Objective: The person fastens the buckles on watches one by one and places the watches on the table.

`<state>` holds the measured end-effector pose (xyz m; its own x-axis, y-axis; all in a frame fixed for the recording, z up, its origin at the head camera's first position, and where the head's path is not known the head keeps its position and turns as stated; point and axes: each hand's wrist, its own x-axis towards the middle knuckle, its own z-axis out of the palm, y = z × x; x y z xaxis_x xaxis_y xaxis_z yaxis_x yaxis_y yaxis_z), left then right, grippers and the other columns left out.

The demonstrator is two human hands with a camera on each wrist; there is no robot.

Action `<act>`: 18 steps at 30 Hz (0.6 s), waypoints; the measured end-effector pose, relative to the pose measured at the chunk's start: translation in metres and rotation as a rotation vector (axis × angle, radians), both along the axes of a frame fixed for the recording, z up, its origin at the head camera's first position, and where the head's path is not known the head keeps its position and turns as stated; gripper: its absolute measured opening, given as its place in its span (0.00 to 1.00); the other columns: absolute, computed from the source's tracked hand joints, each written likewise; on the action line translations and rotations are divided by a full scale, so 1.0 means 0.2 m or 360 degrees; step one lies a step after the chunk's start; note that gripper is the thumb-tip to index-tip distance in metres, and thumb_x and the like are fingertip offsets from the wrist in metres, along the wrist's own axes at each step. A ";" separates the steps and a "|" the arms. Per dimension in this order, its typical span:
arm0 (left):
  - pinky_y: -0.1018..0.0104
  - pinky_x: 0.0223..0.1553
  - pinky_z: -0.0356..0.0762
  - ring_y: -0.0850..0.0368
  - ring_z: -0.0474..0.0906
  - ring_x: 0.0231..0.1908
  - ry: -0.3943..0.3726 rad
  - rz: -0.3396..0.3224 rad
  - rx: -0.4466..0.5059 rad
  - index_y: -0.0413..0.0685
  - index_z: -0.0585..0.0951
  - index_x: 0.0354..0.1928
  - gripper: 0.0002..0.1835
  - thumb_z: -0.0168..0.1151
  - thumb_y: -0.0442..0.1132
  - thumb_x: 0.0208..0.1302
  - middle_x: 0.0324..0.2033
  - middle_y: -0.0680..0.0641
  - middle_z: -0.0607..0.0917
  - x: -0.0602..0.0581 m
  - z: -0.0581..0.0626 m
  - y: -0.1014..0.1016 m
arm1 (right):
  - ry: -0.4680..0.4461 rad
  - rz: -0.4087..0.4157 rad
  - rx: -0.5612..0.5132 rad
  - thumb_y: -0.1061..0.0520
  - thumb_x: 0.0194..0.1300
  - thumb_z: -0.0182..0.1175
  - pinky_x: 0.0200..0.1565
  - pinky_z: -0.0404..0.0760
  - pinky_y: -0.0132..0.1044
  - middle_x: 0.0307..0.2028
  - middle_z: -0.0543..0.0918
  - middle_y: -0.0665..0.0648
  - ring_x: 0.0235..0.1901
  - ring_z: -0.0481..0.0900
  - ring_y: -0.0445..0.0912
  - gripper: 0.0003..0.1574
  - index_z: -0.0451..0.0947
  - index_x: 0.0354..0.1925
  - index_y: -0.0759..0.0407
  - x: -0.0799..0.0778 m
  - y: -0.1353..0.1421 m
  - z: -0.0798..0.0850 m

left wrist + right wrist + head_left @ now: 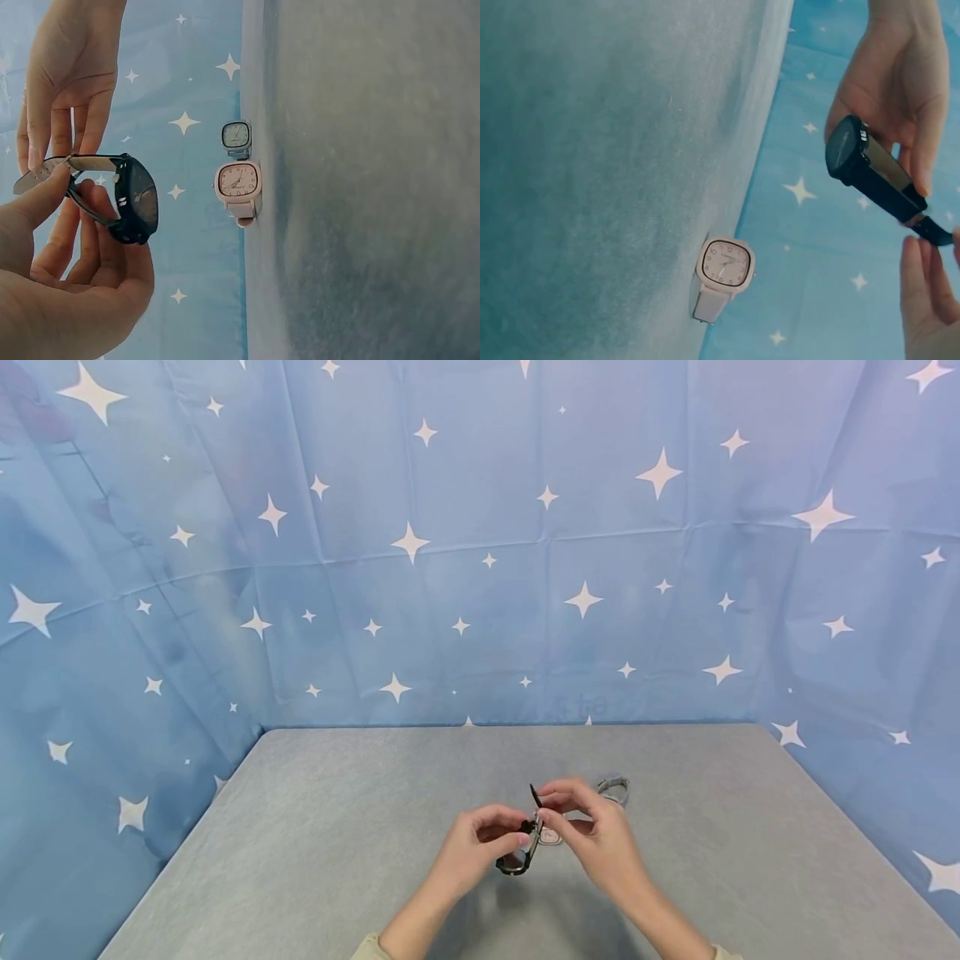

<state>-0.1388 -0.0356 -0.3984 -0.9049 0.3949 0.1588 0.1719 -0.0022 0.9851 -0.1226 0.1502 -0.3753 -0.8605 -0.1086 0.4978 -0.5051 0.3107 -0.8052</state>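
A black wristwatch (514, 863) with a dark round face is held up over the table between both hands. My left hand (474, 850) pinches its strap between thumb and fingers. The right hand (600, 843) grips the strap's free end, which sticks up past its fingertips. In the left wrist view the watch (141, 196) hangs face outward, its strap bent into a loop with a light inner side. From the right wrist, the watch (846, 148) shows side-on, the strap running to the right hand's fingertips (913, 259).
A pink square-faced watch (238, 180) lies on the grey table (337, 827), partly behind the right hand in the head view. A grey-blue watch (615, 790) lies farther back to the right. Behind the table hangs a blue curtain (480, 593) with white stars.
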 end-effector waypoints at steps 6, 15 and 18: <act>0.59 0.31 0.82 0.57 0.81 0.31 0.0013 0.0034 -0.0017 0.43 0.83 0.45 0.12 0.64 0.37 0.60 0.39 0.39 0.84 0.00 0.01 0.01 | 0.0060 0.0015 0.0029 0.59 0.61 0.63 0.35 0.83 0.33 0.35 0.84 0.49 0.36 0.82 0.39 0.11 0.80 0.42 0.48 0.00 0.00 0.00; 0.64 0.29 0.80 0.60 0.78 0.29 0.0009 0.0081 -0.0043 0.40 0.82 0.45 0.11 0.63 0.33 0.61 0.38 0.37 0.84 -0.01 0.01 0.01 | 0.0134 0.0052 0.0042 0.61 0.61 0.62 0.34 0.83 0.33 0.35 0.84 0.48 0.36 0.82 0.42 0.10 0.83 0.41 0.49 0.00 0.01 0.00; 0.67 0.28 0.79 0.57 0.77 0.29 0.0005 0.0096 -0.0035 0.41 0.82 0.45 0.11 0.63 0.34 0.60 0.38 0.38 0.84 -0.01 0.02 0.01 | 0.0119 0.0057 0.0041 0.61 0.61 0.62 0.34 0.83 0.33 0.35 0.84 0.48 0.36 0.82 0.43 0.10 0.83 0.40 0.49 0.00 0.01 0.00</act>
<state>-0.1409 -0.0338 -0.3945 -0.9268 0.3428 0.1536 0.1742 0.0300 0.9843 -0.1218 0.1531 -0.3758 -0.8165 -0.1524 0.5569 -0.5745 0.3113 -0.7570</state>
